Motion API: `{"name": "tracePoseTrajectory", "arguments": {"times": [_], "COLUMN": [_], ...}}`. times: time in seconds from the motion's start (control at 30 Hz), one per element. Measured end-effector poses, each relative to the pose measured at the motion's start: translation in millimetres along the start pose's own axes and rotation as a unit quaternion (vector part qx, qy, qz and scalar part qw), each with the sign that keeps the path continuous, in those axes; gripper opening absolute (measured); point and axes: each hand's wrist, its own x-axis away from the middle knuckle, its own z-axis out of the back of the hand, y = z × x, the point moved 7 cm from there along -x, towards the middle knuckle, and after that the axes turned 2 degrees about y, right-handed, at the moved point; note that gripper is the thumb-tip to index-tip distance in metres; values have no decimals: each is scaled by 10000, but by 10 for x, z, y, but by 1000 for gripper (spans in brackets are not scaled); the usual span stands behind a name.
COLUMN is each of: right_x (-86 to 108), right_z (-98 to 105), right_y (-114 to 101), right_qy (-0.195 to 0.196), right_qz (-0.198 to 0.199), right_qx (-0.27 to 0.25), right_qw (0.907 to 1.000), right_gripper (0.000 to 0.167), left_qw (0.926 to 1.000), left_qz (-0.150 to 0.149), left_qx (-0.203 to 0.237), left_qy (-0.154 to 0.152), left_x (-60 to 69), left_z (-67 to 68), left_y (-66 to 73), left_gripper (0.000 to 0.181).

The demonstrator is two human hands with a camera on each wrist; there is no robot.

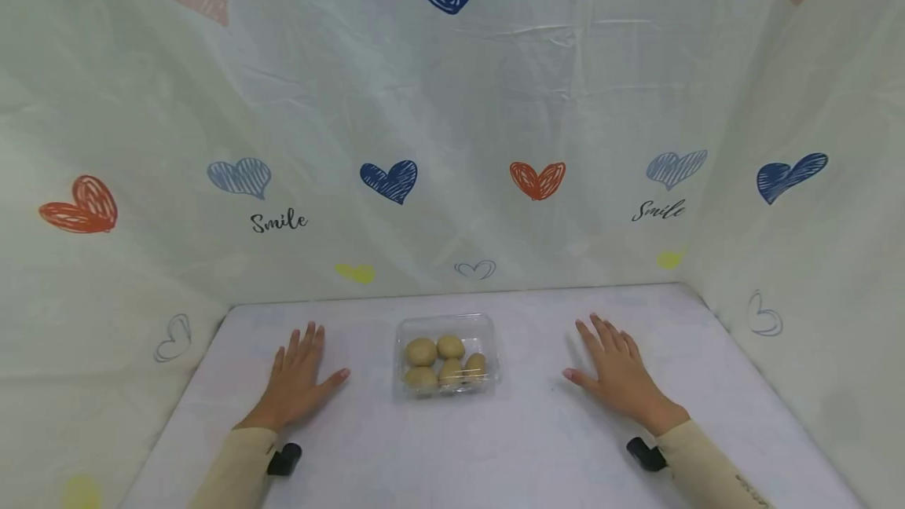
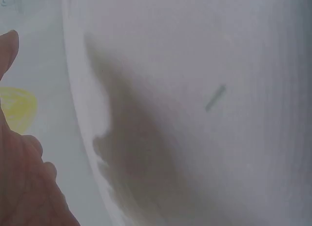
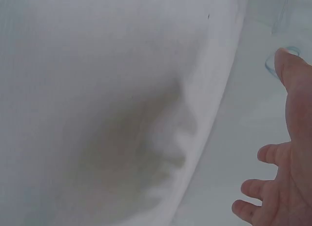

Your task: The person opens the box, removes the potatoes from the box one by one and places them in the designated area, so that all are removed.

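A clear plastic box (image 1: 447, 324) sits toward the back middle of the white table, with several round, yellowish-brown items that look like small potatoes (image 1: 421, 352) inside. To its left, my left hand (image 1: 297, 383) is spread palm down with the thumb pointing toward the box. My right hand (image 1: 622, 375) is spread in the same way on the box's other side. Neither hand touches the box or holds anything. Both wrist views show the hands, the left (image 2: 29, 182) and the right (image 3: 292, 167), with straight fingers above their shadows on the table.
The white table (image 1: 452, 454) ends at a pale curtain (image 1: 452, 116) printed with hearts, which hangs behind it and along both sides. A small black device (image 1: 286, 459) is on the left wrist and another black device (image 1: 646, 454) is on the right.
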Motion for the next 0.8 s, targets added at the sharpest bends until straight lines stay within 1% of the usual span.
{"name": "tracePoseTrajectory", "arguments": {"times": [0.13, 0.23, 0.4, 0.57, 0.67, 0.8], "right_x": [-2, 1, 2, -1, 1, -8], "right_z": [-14, -51, -117, -174, -224, -267], "right_y": [-111, -180, -265, -350, -407, -492], "right_qy": [-43, -89, -163, -177, -158, -133], "right_qz": [48, 99, 135, 205, 317, 404], "right_qx": [-58, -152, -278, -372, -343, -337], "right_qw": [10000, 9998, 9994, 9989, 9988, 9985], "right_gripper": [86, 86, 85, 85, 86, 86], "left_qw": [9998, 9998, 9998, 9994, 9990, 9988], "left_qz": [55, 9, -172, -207, -213, -227], "left_qx": [-121, -137, -51, 58, 73, 73], "left_qy": [-132, -166, -111, -270, -376, -424], "left_x": [0, 2, 14, 44, 71, 95], "left_z": [-37, -59, -96, -138, -167, -226], "left_y": [78, 133, 211, 311, 380, 435], "left_gripper": [100, 101, 102, 104, 106, 109]}}
